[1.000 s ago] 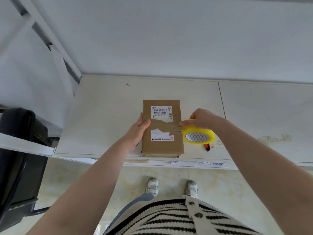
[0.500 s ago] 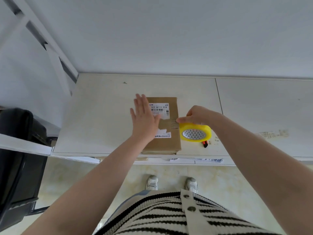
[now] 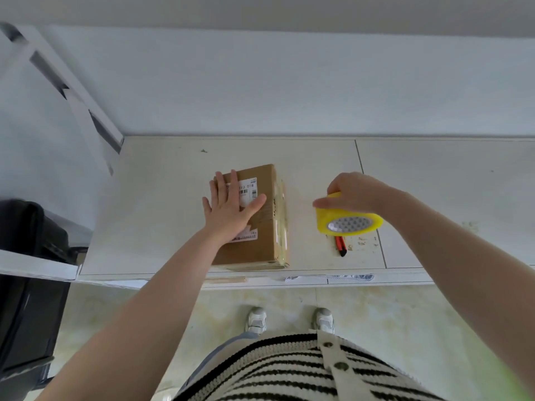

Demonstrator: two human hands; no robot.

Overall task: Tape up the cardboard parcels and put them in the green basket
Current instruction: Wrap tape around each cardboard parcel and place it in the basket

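The cardboard parcel is pinned to the bench by the flat, open left hand; the tape roll is clasped in the right hand's grip, apparently for pulling tape.

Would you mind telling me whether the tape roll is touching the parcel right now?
Apart. The head view shows bare table between the tape roll, held in the right hand, and the parcel.
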